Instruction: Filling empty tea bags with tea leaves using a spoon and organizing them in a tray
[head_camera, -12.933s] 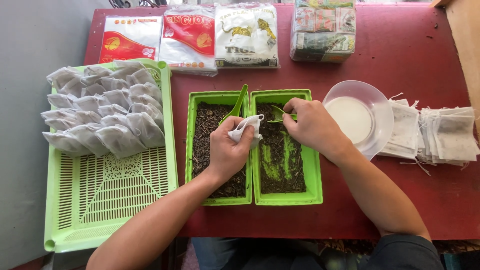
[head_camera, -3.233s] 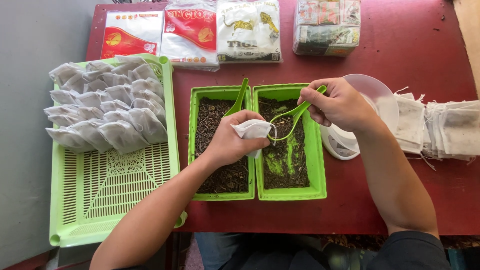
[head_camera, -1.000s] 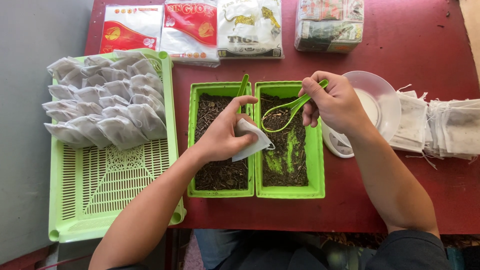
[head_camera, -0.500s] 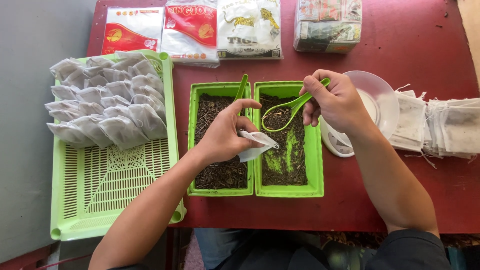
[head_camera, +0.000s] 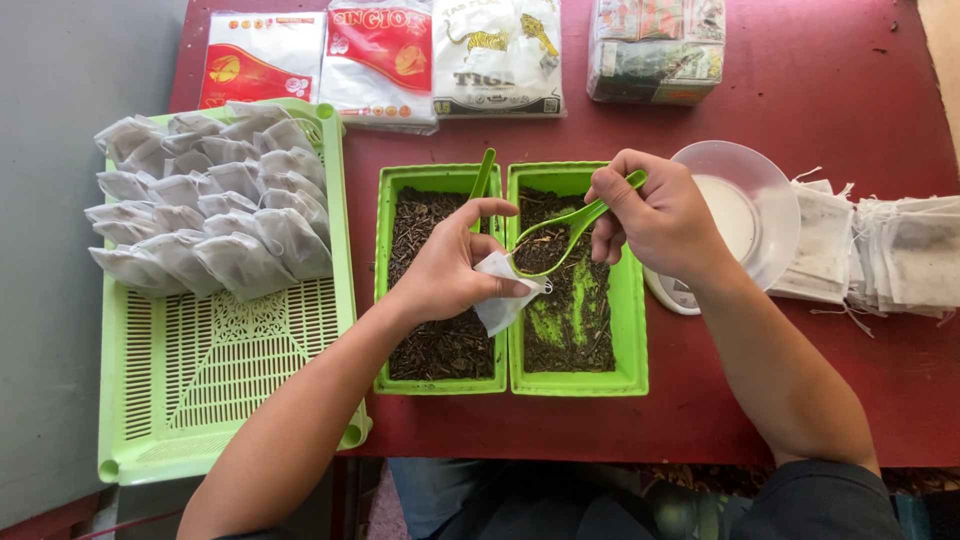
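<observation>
With the left hand (head_camera: 445, 270) pinching a small white filter bag (head_camera: 503, 297) open and the right hand (head_camera: 655, 215) clamped on a loaded green plastic spoon (head_camera: 560, 235), a tilt short of the mouth could scatter dark loose tea outside the bag.

Red table (head_camera: 820, 90): green trays (head_camera: 575, 385), basket (head_camera: 225, 400), packets (head_camera: 380, 60), bags (head_camera: 900, 260).

1 head-worn camera looks almost straight down from above the person's own forearms onto a red table (head_camera: 820, 90), at close working range. The table's far edge lies along the top of the frame; the person's lap shows at the bottom. A grey floor runs down the left side. No 2nd view shares the scene.
</observation>
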